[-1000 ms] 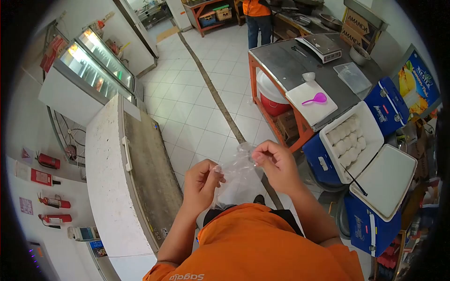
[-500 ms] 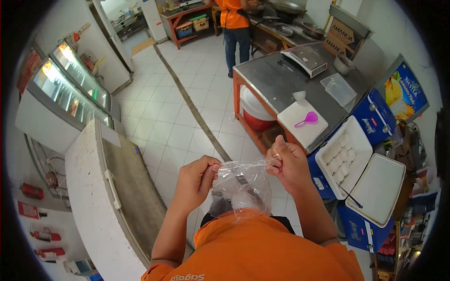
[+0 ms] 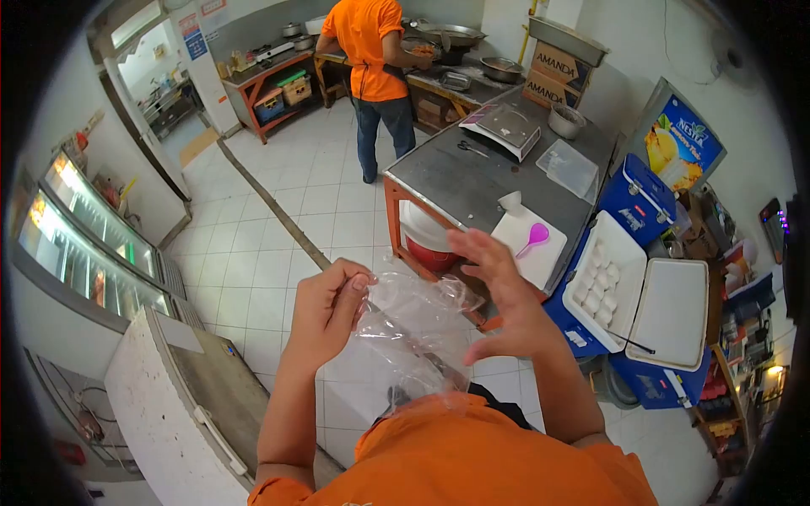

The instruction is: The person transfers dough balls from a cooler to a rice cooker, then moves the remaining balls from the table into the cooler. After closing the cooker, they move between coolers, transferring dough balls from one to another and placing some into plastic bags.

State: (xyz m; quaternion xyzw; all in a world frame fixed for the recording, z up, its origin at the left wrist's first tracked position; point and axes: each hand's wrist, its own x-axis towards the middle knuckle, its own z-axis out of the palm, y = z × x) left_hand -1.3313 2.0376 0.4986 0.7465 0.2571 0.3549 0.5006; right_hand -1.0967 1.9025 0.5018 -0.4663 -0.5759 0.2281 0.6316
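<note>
A clear plastic bag (image 3: 413, 333) hangs in front of my orange shirt. My left hand (image 3: 331, 308) pinches its upper left edge between thumb and fingers. On the other side, my right hand (image 3: 506, 304) has its fingers spread and its thumb apart, beside the bag's right edge, with nothing gripped. The bag looks loose and puffed between the two hands. A pink scoop (image 3: 534, 239) and a small white cup (image 3: 511, 202) sit at the near end of the dark table, past my right hand.
The dark-topped table (image 3: 430, 169) carries a weighing scale (image 3: 502, 131), scissors (image 3: 472, 149) and a white board (image 3: 527, 261). An open blue cooler (image 3: 582, 312) with white rounded packs stands at right. A chest freezer (image 3: 194, 379) is at left. A person in orange (image 3: 367, 51) works at the back.
My right hand has let go of the bag's edge and opened. The left hand keeps its pinch. My view has tilted up, showing more of the back counter and the person there.
</note>
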